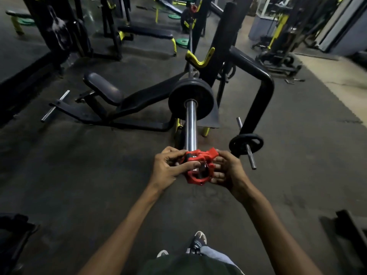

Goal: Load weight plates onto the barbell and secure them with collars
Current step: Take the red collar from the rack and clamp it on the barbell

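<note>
Barbell sleeve point(190, 124) runs forward from the person, 1 weight plate point(191, 100) seated on it at the far end. Collar point(199, 167) sits at the sleeve's near end, between left hand point(170, 168) and right hand point(228, 170). Decline bench point(123, 102) lies left of the plate. A small plate point(246, 143) hangs on a storage peg point(250, 156) to the right. J-hook point(199, 58) stands behind the plate.

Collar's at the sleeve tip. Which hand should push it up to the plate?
Right, probably. The right hand cups the red collar body from the side, so it can drive it along the sleeve toward the plate. The left hand only pinches the front.
</note>
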